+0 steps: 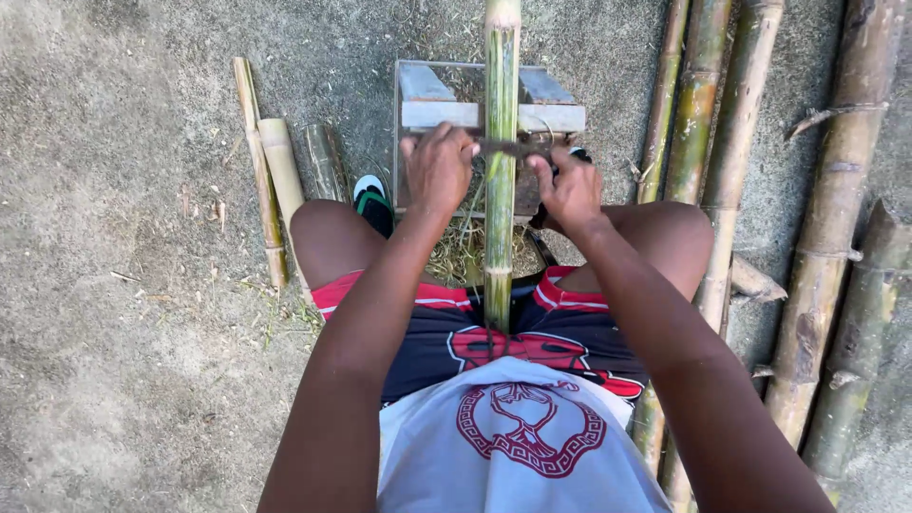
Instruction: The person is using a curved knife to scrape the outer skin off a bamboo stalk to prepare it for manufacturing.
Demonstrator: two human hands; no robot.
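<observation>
A green bamboo pole [500, 104] runs from between my knees away from me, resting over a small wooden stool-like stand [446, 112]. A dark metal blade [518, 149] lies crosswise on the pole. My left hand [438, 169] grips the blade's left end. My right hand [568, 187] grips its right end. Both hands sit just this side of the stand's top bar. Thin shavings lie under the pole near my legs.
Several long bamboo poles [727, 152] lie side by side on the right. Short cut bamboo pieces [280, 171] lie to the left of my left knee. A dark sandal with green and white trim [372, 201] shows beside the stand. The ground is rough concrete [114, 285].
</observation>
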